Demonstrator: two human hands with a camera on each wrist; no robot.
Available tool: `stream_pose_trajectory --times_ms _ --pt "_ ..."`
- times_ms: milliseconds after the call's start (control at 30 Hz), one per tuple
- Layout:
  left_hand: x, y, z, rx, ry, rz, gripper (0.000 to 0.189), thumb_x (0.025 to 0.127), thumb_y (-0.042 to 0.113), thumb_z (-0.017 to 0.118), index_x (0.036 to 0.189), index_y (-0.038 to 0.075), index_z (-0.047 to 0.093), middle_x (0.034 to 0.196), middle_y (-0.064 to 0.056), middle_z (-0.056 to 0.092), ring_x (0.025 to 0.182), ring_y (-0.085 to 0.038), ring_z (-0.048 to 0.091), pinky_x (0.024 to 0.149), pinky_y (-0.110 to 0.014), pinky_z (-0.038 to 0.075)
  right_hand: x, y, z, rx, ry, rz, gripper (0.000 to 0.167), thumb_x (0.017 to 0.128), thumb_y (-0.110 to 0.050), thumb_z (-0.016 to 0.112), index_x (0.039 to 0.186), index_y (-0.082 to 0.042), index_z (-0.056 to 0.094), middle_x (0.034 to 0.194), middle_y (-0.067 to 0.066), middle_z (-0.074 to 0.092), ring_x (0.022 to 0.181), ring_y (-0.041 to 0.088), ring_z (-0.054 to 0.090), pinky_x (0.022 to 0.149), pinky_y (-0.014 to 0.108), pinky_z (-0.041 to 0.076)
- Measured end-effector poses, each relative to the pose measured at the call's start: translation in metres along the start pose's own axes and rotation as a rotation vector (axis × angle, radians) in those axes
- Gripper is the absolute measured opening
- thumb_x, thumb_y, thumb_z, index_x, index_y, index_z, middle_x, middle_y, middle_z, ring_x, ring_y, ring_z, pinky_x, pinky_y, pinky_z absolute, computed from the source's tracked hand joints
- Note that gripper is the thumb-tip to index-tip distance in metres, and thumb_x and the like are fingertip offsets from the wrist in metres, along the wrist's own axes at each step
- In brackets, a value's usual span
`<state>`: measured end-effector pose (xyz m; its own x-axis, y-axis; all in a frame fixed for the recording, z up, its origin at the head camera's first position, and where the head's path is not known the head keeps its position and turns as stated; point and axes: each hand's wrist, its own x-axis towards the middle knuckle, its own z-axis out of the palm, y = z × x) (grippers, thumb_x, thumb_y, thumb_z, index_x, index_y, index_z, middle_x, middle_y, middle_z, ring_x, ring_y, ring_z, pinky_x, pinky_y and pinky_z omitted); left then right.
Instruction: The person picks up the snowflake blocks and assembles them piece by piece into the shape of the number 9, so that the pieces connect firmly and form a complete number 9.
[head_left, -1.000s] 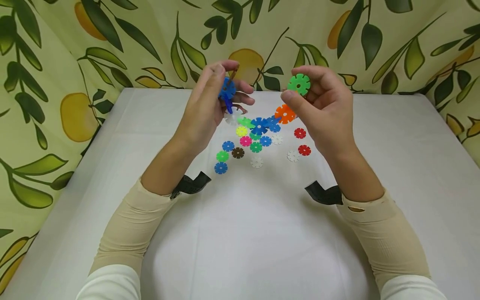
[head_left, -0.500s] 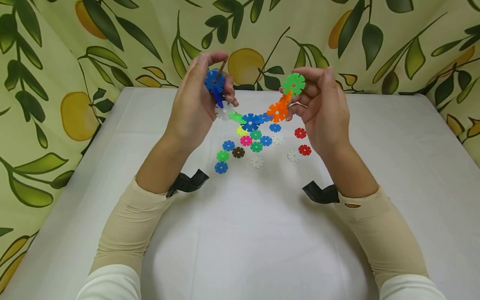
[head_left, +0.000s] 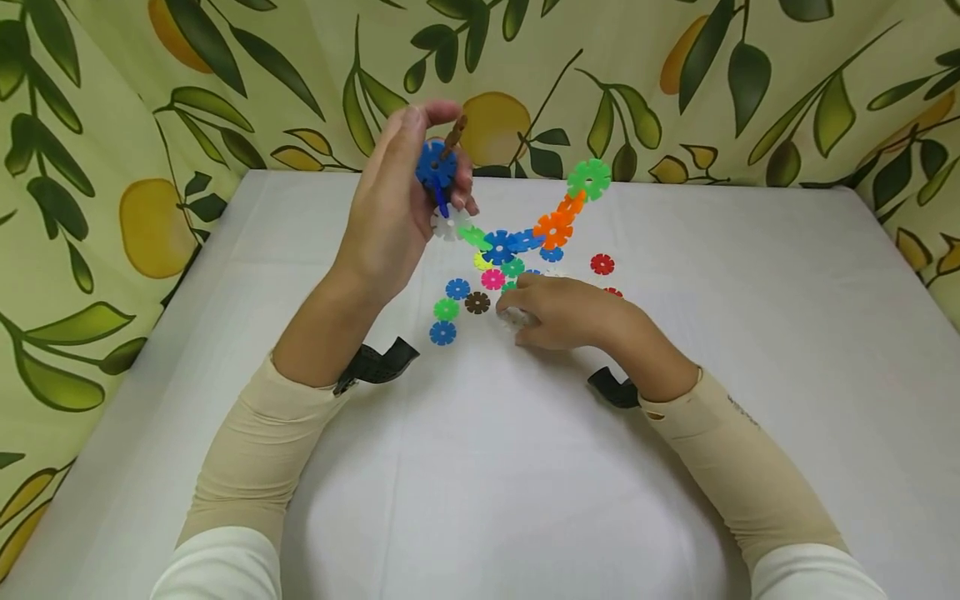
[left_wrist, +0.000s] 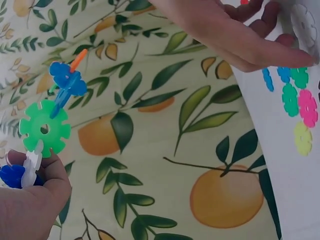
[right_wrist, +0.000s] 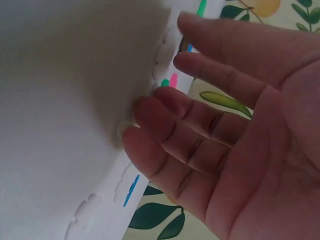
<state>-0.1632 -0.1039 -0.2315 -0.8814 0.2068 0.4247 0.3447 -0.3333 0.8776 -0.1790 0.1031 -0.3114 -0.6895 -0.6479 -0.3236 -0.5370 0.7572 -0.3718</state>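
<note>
Left hand (head_left: 390, 200) grips the linked-disc chain (head_left: 507, 243), which arcs out to its right, while right hand (head_left: 566, 310), lower down, sits unclenched around a loose white disc (head_left: 517, 317), seemingly the pick-up step, so next move likely calls for pinching that disc's edge.

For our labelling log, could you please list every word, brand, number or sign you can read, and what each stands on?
None can be read.
Beige right sleeve: a small dark mark, possibly lettering, too small to read.
Discs: no lettering visible.
</note>
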Motion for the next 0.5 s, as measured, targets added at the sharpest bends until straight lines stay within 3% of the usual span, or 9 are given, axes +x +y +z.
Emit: stream_pose_trajectory --times_ms 267,500 --pt "-0.0006 0.0013 0.0002 -0.055 -0.031 -0.032 0.034 0.109 0.022 0.028 0.132 0.004 0.045 0.087 -0.012 0.046 0.074 -0.019 0.045 0.074 -0.031 0.050 0.0014 -0.0039 0.0037 -0.015 0.060 0.018 0.023 0.090 -0.010 0.074 0.112 -0.013 0.070 0.096 0.005 0.057 0.090 0.023 0.056 0.073 0.034 0.052" --pt "-0.0008 0.0026 -0.0004 -0.066 -0.055 -0.047 0.034 0.108 0.022 0.029 0.131 0.003 0.046 0.086 -0.011 0.046 0.073 -0.019 0.044 0.072 -0.031 0.051 0.0034 -0.0017 0.0001 0.060 -0.038 0.057 0.024 0.085 -0.010 0.079 0.103 -0.014 0.062 0.090 0.004 0.057 0.092 0.021 0.054 0.071 0.032 0.051"
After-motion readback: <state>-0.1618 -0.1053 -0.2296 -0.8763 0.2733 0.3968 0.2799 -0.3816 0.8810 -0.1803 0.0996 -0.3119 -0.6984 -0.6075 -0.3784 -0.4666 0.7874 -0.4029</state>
